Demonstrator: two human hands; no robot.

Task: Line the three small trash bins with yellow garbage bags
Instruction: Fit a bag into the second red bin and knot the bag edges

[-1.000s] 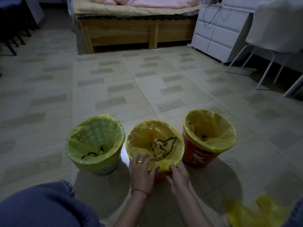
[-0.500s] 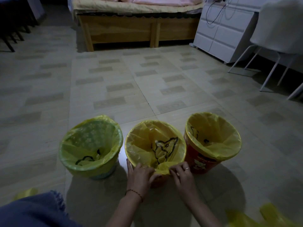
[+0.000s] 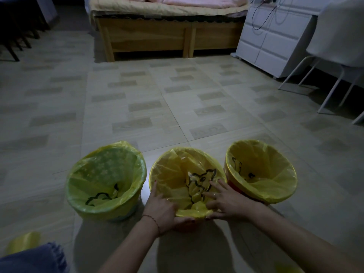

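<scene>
The step in hand looks like the last one: seating the yellow bag (image 3: pixel 177 178) over the near rim of the middle bin (image 3: pixel 187 223), low centre of the frame, between the already lined left bin (image 3: pixel 106 209) and right bin (image 3: pixel 236 189). The left hand (image 3: pixel 160 209) and right hand (image 3: pixel 228 201) each grip the folded bag edge at that rim, thumbs beneath, fingers spread inside. Next, I judge, the edge must be smoothed down evenly.

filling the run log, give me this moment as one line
stage: fitting middle bag | left hand: grips middle bin near rim | right hand: same rim, fingers inside | bags in bins: all three
</scene>
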